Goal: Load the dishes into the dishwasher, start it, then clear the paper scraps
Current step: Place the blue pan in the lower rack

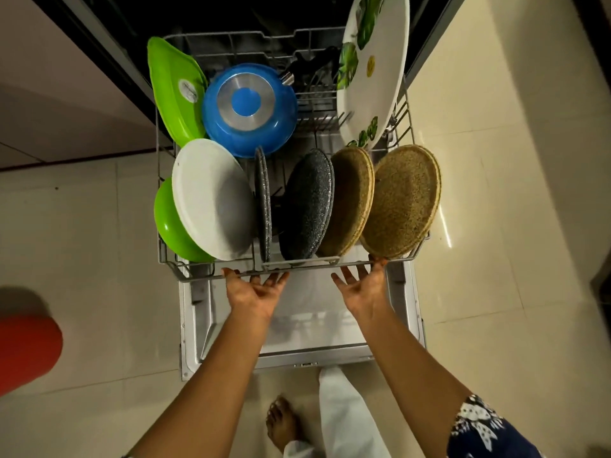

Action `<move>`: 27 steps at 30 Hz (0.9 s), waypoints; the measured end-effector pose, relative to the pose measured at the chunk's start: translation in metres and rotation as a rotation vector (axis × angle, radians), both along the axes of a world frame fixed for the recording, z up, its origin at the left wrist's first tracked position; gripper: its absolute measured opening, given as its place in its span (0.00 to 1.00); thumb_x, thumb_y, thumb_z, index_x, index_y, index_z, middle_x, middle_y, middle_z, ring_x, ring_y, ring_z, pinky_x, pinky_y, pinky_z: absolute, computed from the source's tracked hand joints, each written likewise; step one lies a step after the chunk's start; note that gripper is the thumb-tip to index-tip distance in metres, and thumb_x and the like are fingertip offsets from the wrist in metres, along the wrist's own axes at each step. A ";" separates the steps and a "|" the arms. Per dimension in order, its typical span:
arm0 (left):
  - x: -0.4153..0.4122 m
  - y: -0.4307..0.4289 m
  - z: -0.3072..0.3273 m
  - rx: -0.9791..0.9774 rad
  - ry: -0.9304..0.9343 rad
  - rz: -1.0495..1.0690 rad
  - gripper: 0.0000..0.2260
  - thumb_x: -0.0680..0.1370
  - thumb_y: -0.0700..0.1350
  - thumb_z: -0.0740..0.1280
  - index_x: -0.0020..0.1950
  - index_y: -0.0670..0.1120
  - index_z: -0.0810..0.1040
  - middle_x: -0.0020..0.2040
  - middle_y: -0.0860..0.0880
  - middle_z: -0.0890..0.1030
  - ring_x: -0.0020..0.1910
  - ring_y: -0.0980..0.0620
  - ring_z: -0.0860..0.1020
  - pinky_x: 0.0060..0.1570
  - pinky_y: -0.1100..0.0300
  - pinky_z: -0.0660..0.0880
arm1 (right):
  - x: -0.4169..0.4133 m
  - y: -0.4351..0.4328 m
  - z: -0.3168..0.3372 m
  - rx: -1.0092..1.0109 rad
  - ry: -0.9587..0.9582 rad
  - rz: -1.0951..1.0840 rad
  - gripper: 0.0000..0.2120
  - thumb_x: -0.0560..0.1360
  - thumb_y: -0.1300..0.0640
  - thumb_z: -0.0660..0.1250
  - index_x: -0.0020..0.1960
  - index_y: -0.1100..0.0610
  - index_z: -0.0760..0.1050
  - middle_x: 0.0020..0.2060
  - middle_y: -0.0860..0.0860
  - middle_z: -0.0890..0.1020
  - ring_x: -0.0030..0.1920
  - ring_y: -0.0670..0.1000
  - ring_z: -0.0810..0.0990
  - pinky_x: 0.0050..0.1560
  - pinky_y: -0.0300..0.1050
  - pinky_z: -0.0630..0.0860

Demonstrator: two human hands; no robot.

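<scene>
Against straight fingers (379, 266), the rack rim (307, 263).

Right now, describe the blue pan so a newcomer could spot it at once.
Start at the pulled-out dishwasher rack and look to its far left side. There, beside the upright green tray and behind the white plate, sits the blue pan, upside down. It is the only blue item, with a silver disc on its base.

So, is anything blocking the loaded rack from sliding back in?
Nothing visible blocks the rack, though the tub behind is dark. The leaf-print platter at back right stands tallest; its clearance cannot be judged. Left hand and right hand touch its front rail.
</scene>
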State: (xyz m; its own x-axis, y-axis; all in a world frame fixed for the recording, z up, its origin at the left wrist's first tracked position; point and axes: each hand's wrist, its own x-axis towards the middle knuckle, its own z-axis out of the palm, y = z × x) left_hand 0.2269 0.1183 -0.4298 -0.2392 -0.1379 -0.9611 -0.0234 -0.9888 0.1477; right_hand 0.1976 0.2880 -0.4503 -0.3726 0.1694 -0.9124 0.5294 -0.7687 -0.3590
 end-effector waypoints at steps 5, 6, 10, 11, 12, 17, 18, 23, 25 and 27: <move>-0.025 -0.009 0.000 0.009 0.072 0.009 0.31 0.78 0.65 0.54 0.76 0.51 0.56 0.75 0.40 0.59 0.72 0.31 0.60 0.63 0.28 0.62 | -0.026 -0.001 0.001 0.005 0.022 0.052 0.23 0.80 0.41 0.51 0.73 0.47 0.61 0.73 0.52 0.63 0.69 0.62 0.66 0.67 0.66 0.64; -0.033 -0.011 0.000 0.003 0.086 0.000 0.32 0.78 0.66 0.54 0.76 0.50 0.57 0.74 0.39 0.61 0.71 0.31 0.61 0.62 0.28 0.62 | -0.034 -0.002 0.000 0.006 0.021 0.061 0.23 0.81 0.42 0.51 0.73 0.47 0.60 0.72 0.52 0.64 0.69 0.62 0.67 0.67 0.66 0.63; -0.066 -0.016 0.004 -0.052 0.144 -0.041 0.30 0.79 0.65 0.52 0.74 0.48 0.63 0.70 0.39 0.68 0.66 0.32 0.69 0.61 0.30 0.65 | -0.068 -0.009 -0.002 0.016 0.028 0.123 0.24 0.80 0.40 0.50 0.74 0.46 0.58 0.72 0.52 0.65 0.67 0.60 0.70 0.66 0.62 0.66; -0.076 -0.018 0.004 -0.062 0.154 -0.051 0.30 0.79 0.66 0.51 0.73 0.47 0.64 0.69 0.38 0.69 0.65 0.33 0.70 0.62 0.30 0.65 | -0.078 -0.011 -0.003 0.017 0.036 0.144 0.25 0.80 0.40 0.49 0.75 0.46 0.56 0.72 0.51 0.65 0.67 0.60 0.70 0.67 0.61 0.65; -0.086 -0.020 0.005 -0.065 0.163 -0.055 0.31 0.79 0.66 0.50 0.73 0.47 0.64 0.69 0.38 0.70 0.65 0.34 0.70 0.62 0.31 0.65 | -0.087 -0.012 -0.003 0.024 0.040 0.164 0.25 0.80 0.40 0.49 0.75 0.46 0.55 0.73 0.51 0.64 0.68 0.59 0.69 0.68 0.61 0.65; -0.134 -0.033 0.008 -0.058 0.215 -0.076 0.37 0.77 0.68 0.49 0.77 0.43 0.54 0.75 0.36 0.59 0.72 0.33 0.61 0.67 0.31 0.59 | -0.135 -0.021 0.001 0.076 0.046 0.261 0.25 0.81 0.42 0.50 0.74 0.52 0.59 0.71 0.54 0.67 0.65 0.58 0.73 0.67 0.58 0.67; -0.143 -0.038 0.004 -0.069 0.220 -0.087 0.38 0.77 0.69 0.49 0.78 0.43 0.50 0.74 0.34 0.59 0.71 0.33 0.62 0.68 0.32 0.56 | -0.145 -0.023 0.002 0.083 0.050 0.276 0.25 0.81 0.42 0.50 0.74 0.52 0.59 0.71 0.55 0.67 0.65 0.57 0.73 0.67 0.57 0.67; -0.194 -0.061 -0.021 -0.172 0.272 -0.221 0.44 0.74 0.73 0.47 0.78 0.43 0.45 0.36 0.29 0.77 0.44 0.39 0.73 0.70 0.33 0.53 | -0.198 -0.033 0.003 0.138 0.075 0.313 0.24 0.81 0.44 0.52 0.74 0.53 0.60 0.71 0.55 0.67 0.63 0.57 0.75 0.64 0.56 0.70; -0.215 -0.071 -0.027 -0.204 0.274 -0.259 0.44 0.74 0.73 0.47 0.78 0.42 0.46 0.42 0.33 0.74 0.41 0.42 0.71 0.70 0.33 0.53 | -0.217 -0.038 0.002 0.172 0.093 0.331 0.24 0.81 0.44 0.53 0.73 0.54 0.60 0.70 0.55 0.68 0.62 0.56 0.75 0.64 0.56 0.71; -0.235 -0.080 -0.031 -0.242 0.265 -0.296 0.44 0.74 0.73 0.47 0.77 0.40 0.50 0.35 0.42 0.68 0.34 0.45 0.67 0.68 0.32 0.53 | -0.238 -0.042 -0.001 0.186 0.125 0.343 0.24 0.81 0.44 0.52 0.74 0.54 0.60 0.70 0.55 0.68 0.62 0.56 0.75 0.65 0.56 0.70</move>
